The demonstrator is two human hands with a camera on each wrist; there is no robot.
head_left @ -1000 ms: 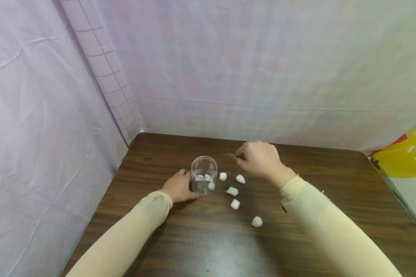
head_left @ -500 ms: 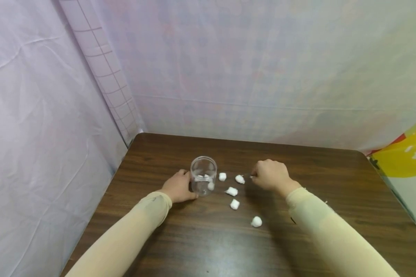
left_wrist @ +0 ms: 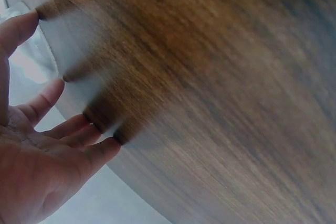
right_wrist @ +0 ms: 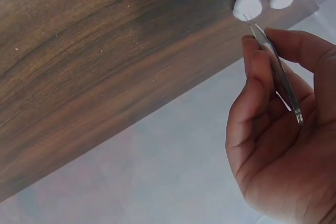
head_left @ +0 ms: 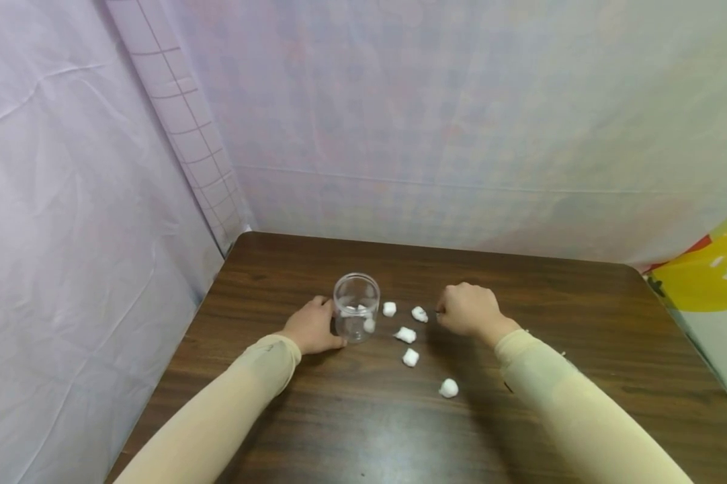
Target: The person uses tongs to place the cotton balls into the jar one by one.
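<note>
A clear plastic jar stands upright on the table with a few white cotton balls inside. My left hand rests beside its left side, fingers spread and fairly straight. In the left wrist view the fingertips meet the tabletop and part of the jar shows behind the thumb. My right hand pinches metal tweezers between thumb and fingers. The tweezers' tips lie over a cotton ball; whether they grip it I cannot tell. In the head view this cotton ball lies just left of that hand.
More cotton balls lie right of the jar: one close by, one nearer the middle, one below it and one at the front. The brown wooden table ends at a pale curtain behind.
My right hand has come down from above, with the tweezers, to the table right of a cotton ball, then edged slightly left. My left hand and the jar have stayed still.
</note>
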